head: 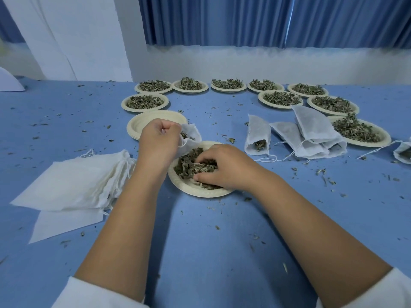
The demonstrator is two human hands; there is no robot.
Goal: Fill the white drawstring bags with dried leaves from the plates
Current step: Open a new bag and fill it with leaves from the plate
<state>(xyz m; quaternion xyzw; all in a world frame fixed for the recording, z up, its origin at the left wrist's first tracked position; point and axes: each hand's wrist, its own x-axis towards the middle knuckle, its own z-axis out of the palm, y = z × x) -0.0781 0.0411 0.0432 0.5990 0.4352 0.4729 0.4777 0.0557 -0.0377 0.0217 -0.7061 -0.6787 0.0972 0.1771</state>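
- My left hand (159, 141) pinches the open drawstring bag (191, 135) by its rim.
- My right hand (224, 166) curls around dried leaves (189, 162), seemingly gripping them, on the paper plate (195, 190) beneath.

The near plate (195, 190), pale and round with a crimped rim, lies flat and holds a loose heap of dried leaves (189, 165), dark green and crumpled, with the right hand (222, 167) curled into it. At the plate's far-left rim lies the open bag (191, 131), thin white cloth with a few leaves showing in its mouth; the left hand (159, 138) grips its edge. Left of the plate sits a flat stack of empty bags (73, 183) (drawstrings bunched at the end nearest the plate). To the right, further bags (311, 130) lie on their sides, 1 showing leaves at its mouth. 9 heaped plates (228, 90) arc along the back, and empty plates (142, 126) are stacked behind the open bag.
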